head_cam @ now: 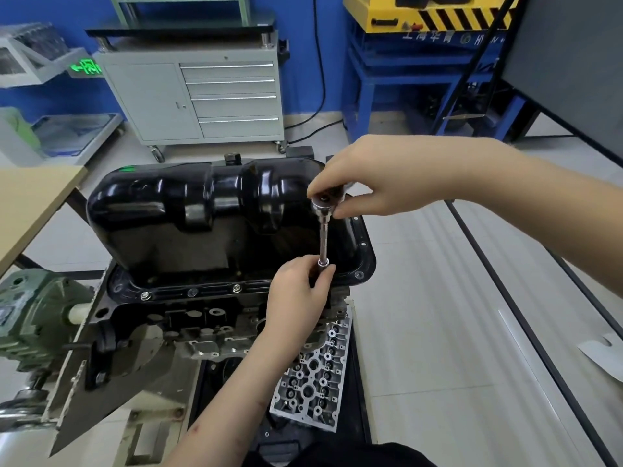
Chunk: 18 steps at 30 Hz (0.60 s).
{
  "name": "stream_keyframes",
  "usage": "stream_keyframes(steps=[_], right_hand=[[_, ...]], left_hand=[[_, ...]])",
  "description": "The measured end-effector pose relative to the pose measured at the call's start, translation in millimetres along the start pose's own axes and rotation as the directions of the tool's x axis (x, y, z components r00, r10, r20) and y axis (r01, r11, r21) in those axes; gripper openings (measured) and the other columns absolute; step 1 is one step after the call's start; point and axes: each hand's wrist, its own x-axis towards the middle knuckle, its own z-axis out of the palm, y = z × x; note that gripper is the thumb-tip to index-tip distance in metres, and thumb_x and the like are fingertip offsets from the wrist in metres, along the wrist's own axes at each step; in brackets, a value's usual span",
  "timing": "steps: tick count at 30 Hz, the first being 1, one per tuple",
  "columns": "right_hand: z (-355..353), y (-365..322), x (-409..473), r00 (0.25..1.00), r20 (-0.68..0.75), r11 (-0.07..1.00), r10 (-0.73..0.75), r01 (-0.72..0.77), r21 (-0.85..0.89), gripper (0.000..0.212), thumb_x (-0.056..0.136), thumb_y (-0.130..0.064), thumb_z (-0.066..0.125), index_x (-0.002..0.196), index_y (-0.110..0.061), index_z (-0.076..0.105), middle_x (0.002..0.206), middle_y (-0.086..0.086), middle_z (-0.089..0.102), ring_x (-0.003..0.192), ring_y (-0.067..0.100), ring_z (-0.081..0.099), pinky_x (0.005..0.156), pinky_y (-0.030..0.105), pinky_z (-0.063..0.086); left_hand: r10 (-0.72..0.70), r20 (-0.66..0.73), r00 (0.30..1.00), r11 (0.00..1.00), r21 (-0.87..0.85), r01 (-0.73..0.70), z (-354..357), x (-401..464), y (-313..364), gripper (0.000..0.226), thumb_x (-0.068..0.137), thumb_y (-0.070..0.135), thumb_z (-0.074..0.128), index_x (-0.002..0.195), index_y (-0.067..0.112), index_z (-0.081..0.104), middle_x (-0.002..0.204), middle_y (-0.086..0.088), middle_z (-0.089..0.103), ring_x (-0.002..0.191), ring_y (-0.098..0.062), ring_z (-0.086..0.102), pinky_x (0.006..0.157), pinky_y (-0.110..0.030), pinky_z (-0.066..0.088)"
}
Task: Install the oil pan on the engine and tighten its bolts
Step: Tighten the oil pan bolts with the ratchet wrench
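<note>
A glossy black oil pan (pixel 202 210) sits on top of the engine (pixel 202 328), which hangs in a stand. Bolts (pixel 145 295) show along the pan's near flange. A chrome socket extension (pixel 323 237) stands upright over the flange's near right stretch. My right hand (pixel 364 176) pinches its top end with curled fingers. My left hand (pixel 300 294) grips its lower end, hiding the socket and the bolt beneath it.
A cylinder head (pixel 313 375) lies low on the stand in front of the engine. A green gearbox (pixel 30 318) juts out at the left. A wooden table (pixel 30 197) stands at left, a grey drawer cabinet (pixel 202 96) behind, a blue frame (pixel 404 96) at back right.
</note>
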Motion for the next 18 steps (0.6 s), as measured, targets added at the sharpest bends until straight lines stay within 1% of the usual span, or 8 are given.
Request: stream_keyframes(steps=[3, 6, 8, 10, 12, 14, 16, 18], right_hand=[[0.4, -1.7, -0.2, 0.996, -0.036, 0.992, 0.081, -0.084, -0.093, 0.036, 0.082, -0.046, 0.049, 0.102, -0.019, 0.06, 0.079, -0.006, 0.059, 0.07, 0.013, 0.046, 0.06, 0.029, 0.036], [-0.4, -3.4, 0.2, 0.986, -0.048, 0.966, 0.163, -0.169, -0.197, 0.055, 0.074, -0.06, 0.041, 0.089, -0.01, 0.06, 0.066, -0.005, 0.055, 0.062, 0.013, 0.043, 0.051, 0.028, 0.032], [1.1, -4.4, -0.4, 0.985, -0.051, 0.974, 0.167, -0.173, -0.146, 0.054, 0.072, -0.061, 0.043, 0.087, -0.011, 0.06, 0.063, -0.01, 0.052, 0.058, 0.006, 0.043, 0.049, 0.025, 0.032], [1.7, -6.6, -0.6, 0.991, -0.048, 0.985, 0.127, -0.132, -0.107, 0.048, 0.073, -0.058, 0.042, 0.089, -0.016, 0.059, 0.063, -0.012, 0.05, 0.057, 0.002, 0.041, 0.049, 0.024, 0.032], [0.9, -6.2, 0.4, 0.997, -0.027, 0.993, 0.067, -0.069, -0.093, 0.034, 0.079, -0.049, 0.045, 0.091, -0.02, 0.058, 0.07, -0.009, 0.055, 0.06, 0.008, 0.044, 0.053, 0.024, 0.034], [-1.4, -2.2, 1.9, 0.999, 0.008, 0.998, 0.034, -0.034, -0.049, 0.02, 0.086, -0.035, 0.05, 0.099, -0.023, 0.06, 0.082, -0.005, 0.061, 0.073, 0.014, 0.052, 0.062, 0.021, 0.038], [-4.0, 0.6, 3.8, 0.998, 0.039, 0.999, 0.046, -0.046, -0.01, 0.027, 0.089, -0.027, 0.052, 0.115, -0.027, 0.058, 0.098, -0.008, 0.063, 0.09, 0.014, 0.055, 0.077, 0.024, 0.041], [-4.4, 1.2, 5.5, 0.998, 0.035, 0.999, 0.047, -0.047, -0.006, 0.03, 0.089, -0.027, 0.053, 0.119, -0.028, 0.057, 0.102, -0.009, 0.063, 0.093, 0.013, 0.055, 0.079, 0.024, 0.039]], left_hand=[[-0.044, -0.051, 0.998, 0.998, -0.045, 0.042, 1.2, -1.6, -1.7, 0.015, 0.082, 0.024, 0.066, 0.089, 0.01, 0.068, 0.08, 0.004, 0.065, 0.079, -0.009, 0.059, 0.073, -0.02, 0.046], [-0.059, -0.044, 0.997, 0.998, -0.036, 0.058, 1.6, 1.1, -3.2, 0.017, 0.079, 0.026, 0.069, 0.084, 0.01, 0.068, 0.079, 0.001, 0.067, 0.077, -0.012, 0.061, 0.074, -0.026, 0.049], [-0.046, -0.045, 0.998, 0.999, -0.003, 0.046, 2.2, 1.9, -3.0, 0.019, 0.079, 0.027, 0.069, 0.08, 0.008, 0.067, 0.076, -0.002, 0.066, 0.075, -0.016, 0.06, 0.071, -0.032, 0.049], [-0.017, -0.038, 0.999, 0.999, 0.036, 0.018, 1.5, 1.7, -3.2, 0.021, 0.081, 0.027, 0.066, 0.077, 0.006, 0.066, 0.072, -0.004, 0.065, 0.074, -0.019, 0.059, 0.069, -0.034, 0.047], [0.027, -0.011, 1.0, 0.998, 0.065, -0.026, -0.6, 2.2, -4.5, 0.021, 0.084, 0.024, 0.064, 0.077, 0.005, 0.066, 0.07, -0.004, 0.063, 0.072, -0.019, 0.058, 0.066, -0.031, 0.045], [0.061, 0.02, 0.998, 0.995, 0.08, -0.062, -3.3, 3.7, -5.4, 0.019, 0.085, 0.022, 0.062, 0.078, 0.005, 0.065, 0.069, -0.001, 0.06, 0.07, -0.017, 0.055, 0.064, -0.024, 0.04], [0.078, 0.042, 0.996, 0.992, 0.1, -0.082, -4.7, 5.1, -5.6, 0.019, 0.087, 0.023, 0.06, 0.079, 0.006, 0.064, 0.069, 0.002, 0.055, 0.07, -0.014, 0.051, 0.063, -0.019, 0.034], [0.079, 0.036, 0.996, 0.991, 0.11, -0.082, -4.5, 4.5, -5.7, 0.02, 0.087, 0.025, 0.059, 0.081, 0.006, 0.064, 0.07, 0.003, 0.054, 0.072, -0.015, 0.051, 0.064, -0.019, 0.034]])
